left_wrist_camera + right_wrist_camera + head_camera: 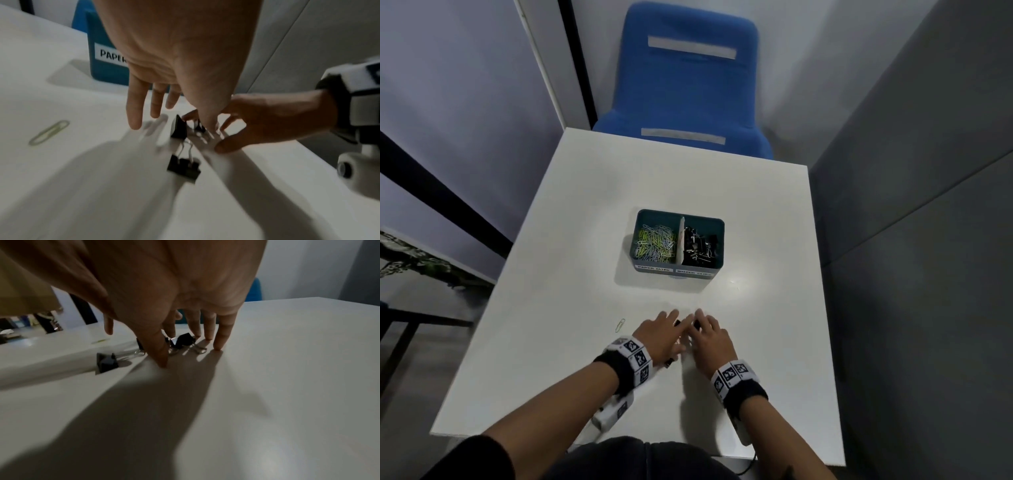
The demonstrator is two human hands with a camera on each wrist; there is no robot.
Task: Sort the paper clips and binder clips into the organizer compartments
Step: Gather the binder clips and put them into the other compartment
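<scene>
The teal organizer (pixel 640 219) stands mid-table, with coloured paper clips (pixel 655 241) in its left compartment and black binder clips (pixel 700 245) in its right. Both hands hover close together over loose black binder clips near the table's front. My left hand (pixel 664 329) has straight fingers, its thumb tip (pixel 208 128) on the table beside an upright binder clip (pixel 178 128). Another binder clip (pixel 184 165) lies nearer the wrist. My right hand (pixel 185 350) sets straight fingertips (pixel 219 344) on the table around a binder clip (pixel 183 339); neither hand grips anything. One green paper clip (pixel 619 324) lies left of the hands.
A white table (pixel 774 308) bears everything. A blue chair (pixel 688 89) stands behind its far edge. Grey partition walls close in on both sides. The organizer's front label reads "PAPER" (pixel 112 55) under the left compartment.
</scene>
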